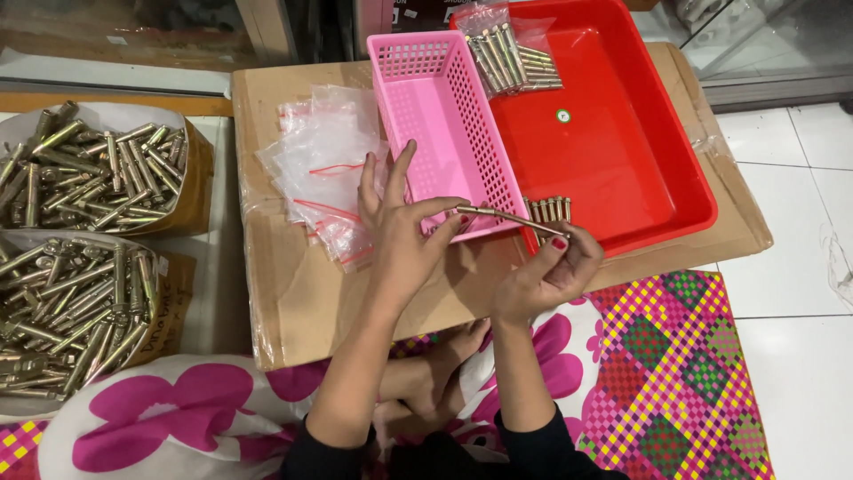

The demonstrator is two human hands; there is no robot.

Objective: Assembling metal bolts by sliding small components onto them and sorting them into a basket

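Right now both hands raised over cardboard: left hand [402, 233] pinches one end of a metal anchor bolt [508, 219], fingers fanned; right hand [553, 272] w/ curled grip holds other end.

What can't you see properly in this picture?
- Bolts between the left hand and right hand: count unclear, the fingers cover their ends.
- Left-hand sacks: cut off by the picture edge.
- Bagged bolts in the red tray: too small to count.
- Pink basket floor: partly hidden by the left hand.
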